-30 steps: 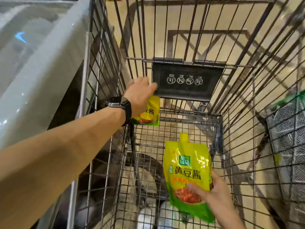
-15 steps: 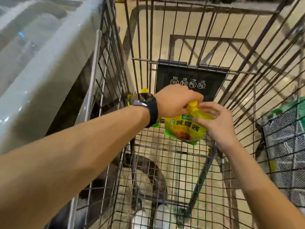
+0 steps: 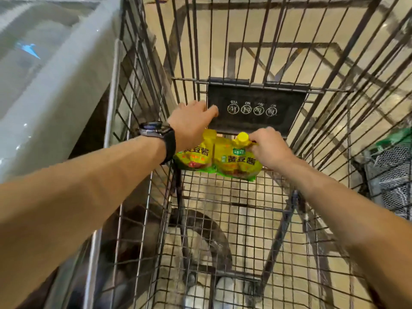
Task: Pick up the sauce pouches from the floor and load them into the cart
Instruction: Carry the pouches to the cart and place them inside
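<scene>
Right pouch (image 3: 238, 161) is touching left pouch (image 3: 195, 155) at the cart (image 3: 245, 221)'s far wall, bare mesh nearer; right hand (image 3: 268, 148) is pinching its top, left hand (image 3: 191, 123) is covering the other, grip unclear.

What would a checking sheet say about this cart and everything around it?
Surface: wire floor of the cart, tan floor visible through it.
Job's things: left pouch and right pouch stand side by side at the far end, below the black panel.
Clutter: nothing seen.
Hands: left hand, wearing a watch, lies over the left pouch, grip hidden; right hand pinches the right pouch's top beside its yellow cap.
Cables: nothing seen.
Surroundings: pale grey counter at left; green-topped mesh thing at right.
</scene>
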A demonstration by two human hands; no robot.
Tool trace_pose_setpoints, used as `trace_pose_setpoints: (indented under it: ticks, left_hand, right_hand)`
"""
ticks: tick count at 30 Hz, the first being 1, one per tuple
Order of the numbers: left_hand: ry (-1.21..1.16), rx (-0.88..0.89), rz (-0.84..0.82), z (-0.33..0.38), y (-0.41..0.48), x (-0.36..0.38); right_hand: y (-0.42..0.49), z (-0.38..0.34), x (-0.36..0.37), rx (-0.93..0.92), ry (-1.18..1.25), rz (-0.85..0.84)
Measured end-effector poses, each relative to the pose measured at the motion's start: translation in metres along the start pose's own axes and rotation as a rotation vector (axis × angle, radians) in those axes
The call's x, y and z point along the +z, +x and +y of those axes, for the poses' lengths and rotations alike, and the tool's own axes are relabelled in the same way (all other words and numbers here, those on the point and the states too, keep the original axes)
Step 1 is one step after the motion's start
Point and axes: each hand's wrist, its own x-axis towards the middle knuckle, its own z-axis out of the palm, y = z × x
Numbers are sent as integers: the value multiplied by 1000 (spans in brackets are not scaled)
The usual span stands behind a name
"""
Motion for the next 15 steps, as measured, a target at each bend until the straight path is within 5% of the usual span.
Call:
trace_pose_setpoints:
  ticks: [7, 15]
  left_hand:
    - [-88, -157, -104, -18, -6, 24]
    - [-110, -244, 6, -2, -14, 36]
  right_hand:
    - [18, -7, -7, 10, 57, -44]
    - [21, -21, -9, 49, 123, 236]
